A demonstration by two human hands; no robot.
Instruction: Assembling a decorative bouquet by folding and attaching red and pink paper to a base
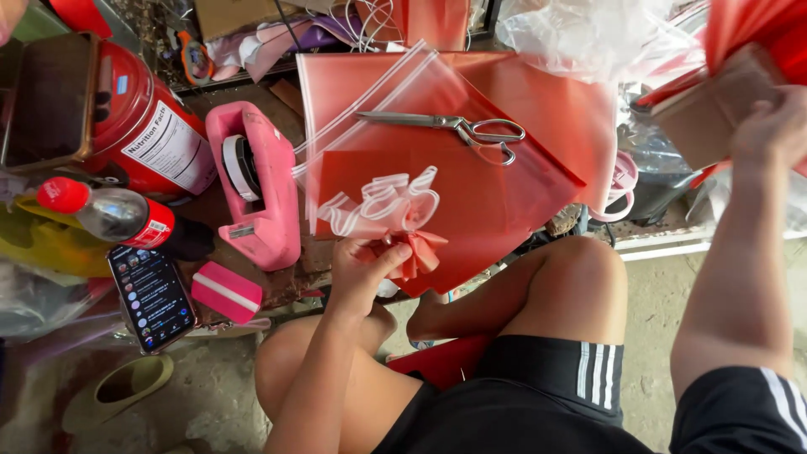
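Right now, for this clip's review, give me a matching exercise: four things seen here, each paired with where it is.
Things:
1. scissors
2. ribbon bow
3. tape dispenser
4. phone

Places:
A. pinched in the left hand
B. lying on the red sheets
C. beside the bottle, screen lit
D. left of the red sheets, pink

Pairs: 1-B, 2-A, 3-D, 4-C
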